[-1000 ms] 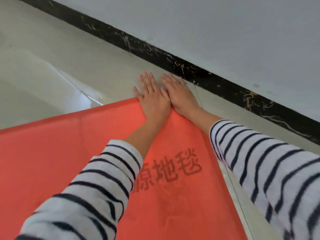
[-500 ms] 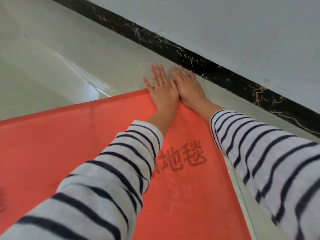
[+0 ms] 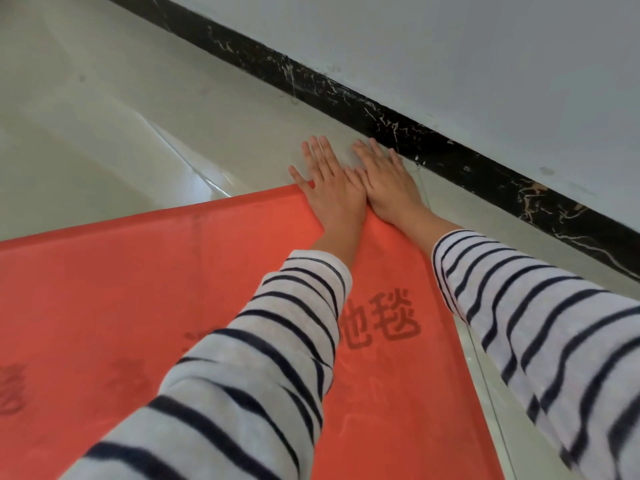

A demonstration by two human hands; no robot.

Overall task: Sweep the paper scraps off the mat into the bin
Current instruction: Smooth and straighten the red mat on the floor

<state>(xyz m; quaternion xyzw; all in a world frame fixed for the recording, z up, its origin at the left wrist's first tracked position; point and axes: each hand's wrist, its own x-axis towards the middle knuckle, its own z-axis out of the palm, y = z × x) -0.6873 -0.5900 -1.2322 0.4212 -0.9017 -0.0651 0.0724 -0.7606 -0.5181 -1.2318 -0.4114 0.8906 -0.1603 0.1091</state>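
Head view, looking down along both striped sleeves (image 3: 242, 375). The left hand (image 3: 334, 188) and the right hand (image 3: 386, 181) lie flat and side by side, edges touching. Their fingers are straight and hold nothing. The palms rest on the far corner of the orange-red mat (image 3: 138, 289), and the fingertips reach past its edge onto the pale tiled floor (image 3: 173, 109). The right fingertips lie just beside the black marble skirting (image 3: 450, 150) at the foot of the grey wall (image 3: 450, 46). Dark printed characters (image 3: 381, 323) show on the mat between the forearms. I see no paper scraps on the exposed mat or floor, and I cannot tell whether any lie under the palms. The bin is not in view. I judge the step in hand to be a two-handed push carrying debris over the mat corner. To do it well, I would keep the hands joined so that nothing slips through between them. I would press lightly, so the mat neither creases nor creeps toward the skirting, and stop short of the skirting, where scraps could lodge. I would then look for the bin before gathering what has been swept off.
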